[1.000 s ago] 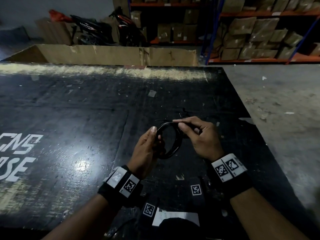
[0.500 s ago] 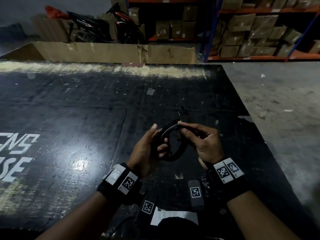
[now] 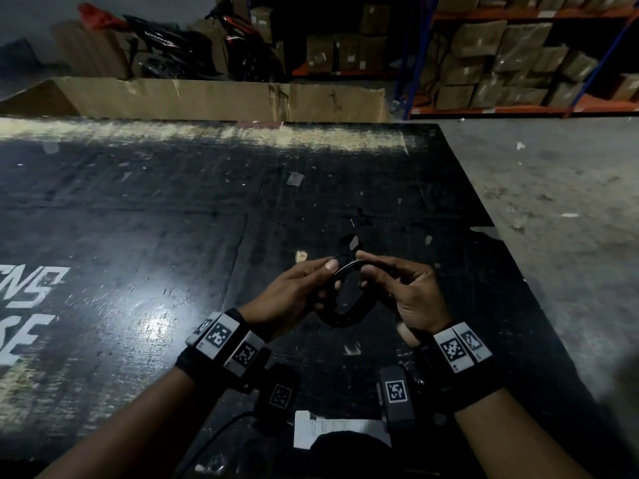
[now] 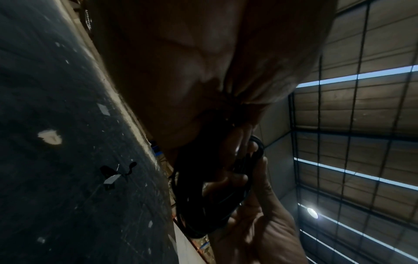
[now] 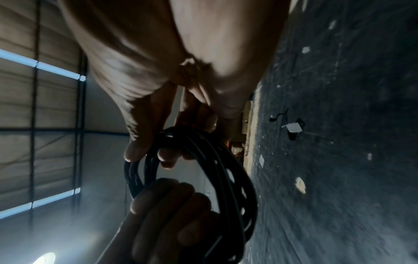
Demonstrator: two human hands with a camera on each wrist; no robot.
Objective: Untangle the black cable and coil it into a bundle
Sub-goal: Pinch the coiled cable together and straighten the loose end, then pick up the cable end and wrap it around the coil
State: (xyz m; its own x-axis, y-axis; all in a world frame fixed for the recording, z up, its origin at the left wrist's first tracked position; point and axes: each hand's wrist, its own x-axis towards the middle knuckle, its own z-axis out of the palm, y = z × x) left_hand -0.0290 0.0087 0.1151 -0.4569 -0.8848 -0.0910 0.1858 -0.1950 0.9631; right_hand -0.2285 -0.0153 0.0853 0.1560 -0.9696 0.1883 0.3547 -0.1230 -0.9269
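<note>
The black cable (image 3: 349, 312) is wound into a small ring of several loops, held in the air above the dark table (image 3: 173, 219). My left hand (image 3: 304, 288) grips the ring's left side, thumb on top and fingers curled through it. My right hand (image 3: 390, 281) pinches the ring's top right between thumb and forefinger. In the right wrist view the cable coil (image 5: 226, 178) shows its stacked loops, with the right hand (image 5: 144, 151) pinching its upper end and the left hand's fingers below. The left wrist view shows the cable (image 4: 203, 205) dark between both hands.
A short black twist tie with a pale tag (image 3: 354, 242) lies on the table just beyond the hands. A long cardboard box (image 3: 207, 98) runs along the table's far edge. Shelves of boxes (image 3: 518, 57) stand behind. Concrete floor (image 3: 553, 219) lies to the right.
The coil has tilted from facing me as an open ring to lying flatter. Both hands shifted their hold toward its top and came closer together.
</note>
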